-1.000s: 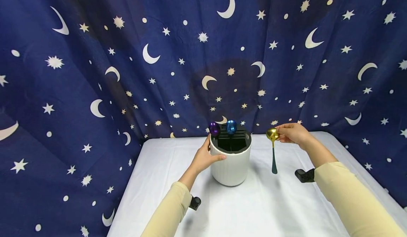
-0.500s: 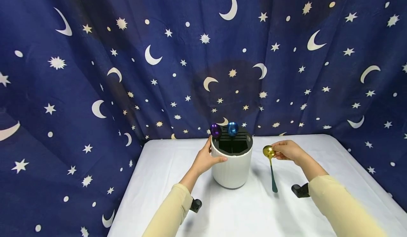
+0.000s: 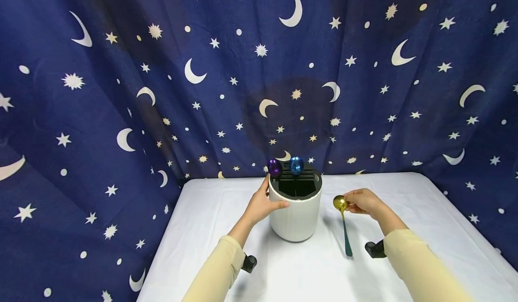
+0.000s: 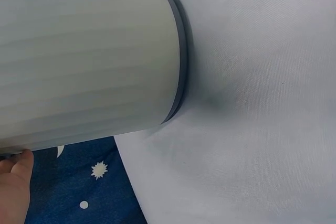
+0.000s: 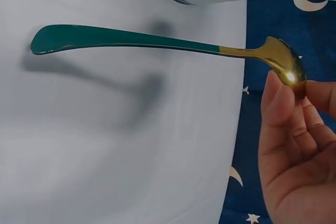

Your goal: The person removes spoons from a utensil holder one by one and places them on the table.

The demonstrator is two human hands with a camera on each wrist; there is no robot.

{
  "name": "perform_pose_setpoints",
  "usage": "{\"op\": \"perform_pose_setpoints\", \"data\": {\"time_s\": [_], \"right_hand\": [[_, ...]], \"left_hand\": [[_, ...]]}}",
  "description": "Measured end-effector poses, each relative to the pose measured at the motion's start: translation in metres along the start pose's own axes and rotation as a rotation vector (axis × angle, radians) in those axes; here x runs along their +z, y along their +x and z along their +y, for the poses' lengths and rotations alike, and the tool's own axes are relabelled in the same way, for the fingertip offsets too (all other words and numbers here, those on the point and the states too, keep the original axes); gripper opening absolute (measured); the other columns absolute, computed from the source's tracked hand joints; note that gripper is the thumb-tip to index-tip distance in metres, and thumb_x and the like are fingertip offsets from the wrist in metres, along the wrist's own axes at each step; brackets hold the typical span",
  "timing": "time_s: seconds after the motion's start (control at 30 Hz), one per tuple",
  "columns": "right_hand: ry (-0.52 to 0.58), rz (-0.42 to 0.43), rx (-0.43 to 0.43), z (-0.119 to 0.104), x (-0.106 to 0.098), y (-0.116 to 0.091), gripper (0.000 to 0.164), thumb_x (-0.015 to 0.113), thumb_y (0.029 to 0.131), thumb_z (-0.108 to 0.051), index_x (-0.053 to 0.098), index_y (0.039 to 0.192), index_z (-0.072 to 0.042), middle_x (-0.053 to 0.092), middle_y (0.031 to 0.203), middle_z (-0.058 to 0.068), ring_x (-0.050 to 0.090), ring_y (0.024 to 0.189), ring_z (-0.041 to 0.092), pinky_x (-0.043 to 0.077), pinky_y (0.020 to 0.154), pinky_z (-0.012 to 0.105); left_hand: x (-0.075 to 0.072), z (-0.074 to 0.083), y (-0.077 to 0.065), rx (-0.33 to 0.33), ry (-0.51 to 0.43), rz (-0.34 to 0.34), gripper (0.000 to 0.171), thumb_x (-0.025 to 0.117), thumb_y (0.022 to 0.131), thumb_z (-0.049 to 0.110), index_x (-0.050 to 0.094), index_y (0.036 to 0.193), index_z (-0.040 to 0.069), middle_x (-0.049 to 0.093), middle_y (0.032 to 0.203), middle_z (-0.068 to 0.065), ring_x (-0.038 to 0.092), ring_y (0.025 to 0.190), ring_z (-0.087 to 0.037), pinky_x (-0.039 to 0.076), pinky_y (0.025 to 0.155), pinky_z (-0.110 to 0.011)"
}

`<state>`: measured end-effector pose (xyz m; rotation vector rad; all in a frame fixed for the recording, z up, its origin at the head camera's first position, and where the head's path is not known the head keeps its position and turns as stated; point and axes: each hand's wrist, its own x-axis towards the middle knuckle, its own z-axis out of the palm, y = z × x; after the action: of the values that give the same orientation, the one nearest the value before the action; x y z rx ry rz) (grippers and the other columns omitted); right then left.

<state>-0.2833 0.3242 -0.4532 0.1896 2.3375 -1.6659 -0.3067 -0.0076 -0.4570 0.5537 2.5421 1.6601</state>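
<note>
A white ribbed utensil holder (image 3: 294, 223) with a black divided insert stands upright on the table. My left hand (image 3: 259, 205) grips its left side, thumb across the front near the rim and fingers around the back. Two shiny spoon heads, one purple (image 3: 274, 168) and one blue (image 3: 296, 165), rise from the holder's back slots; their handles are hidden inside. To the right, my right hand (image 3: 363, 201) pinches a spoon (image 5: 131, 39) by the edge of its gold bowl. The spoon's green handle points down toward the table, its tip close over the cloth.
A white cloth (image 3: 283, 277) covers the table. Behind and at the sides hangs a dark blue curtain (image 3: 226, 113) with moons and stars, close to the table's back edge. Black wrist cameras, such as the right one (image 3: 375, 249), stick out from both sleeves.
My right hand has come down and slightly nearer with the spoon, whose handle tip is now much closer to the cloth. The left hand and the holder have stayed in place.
</note>
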Motion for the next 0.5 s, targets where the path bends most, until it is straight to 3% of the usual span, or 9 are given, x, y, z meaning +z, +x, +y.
{"op": "perform_pose_setpoints", "data": {"time_s": [0.27, 0.5], "right_hand": [[0.003, 0.013, 0.027, 0.01, 0.01, 0.0, 0.031, 0.048, 0.092, -0.005, 0.05, 0.11, 0.02, 0.063, 0.073, 0.006, 0.061, 0.062, 0.012, 0.052, 0.058, 0.022], [0.014, 0.04, 0.044, 0.019, 0.017, 0.003, 0.03, 0.047, 0.092, -0.004, 0.05, 0.109, 0.021, 0.062, 0.072, 0.007, 0.06, 0.059, 0.011, 0.052, 0.056, 0.021]], "left_hand": [[0.0, 0.0, -0.001, -0.009, -0.001, -0.007, 0.112, 0.081, 0.065, 0.046, 0.011, 0.149, 0.023, 0.028, 0.148, -0.003, 0.039, 0.125, -0.031, 0.038, 0.097, -0.042], [-0.001, 0.002, 0.0, 0.022, 0.025, -0.009, 0.11, 0.081, 0.065, 0.045, 0.012, 0.149, 0.028, 0.029, 0.147, -0.001, 0.039, 0.126, -0.028, 0.036, 0.099, -0.041]]}}
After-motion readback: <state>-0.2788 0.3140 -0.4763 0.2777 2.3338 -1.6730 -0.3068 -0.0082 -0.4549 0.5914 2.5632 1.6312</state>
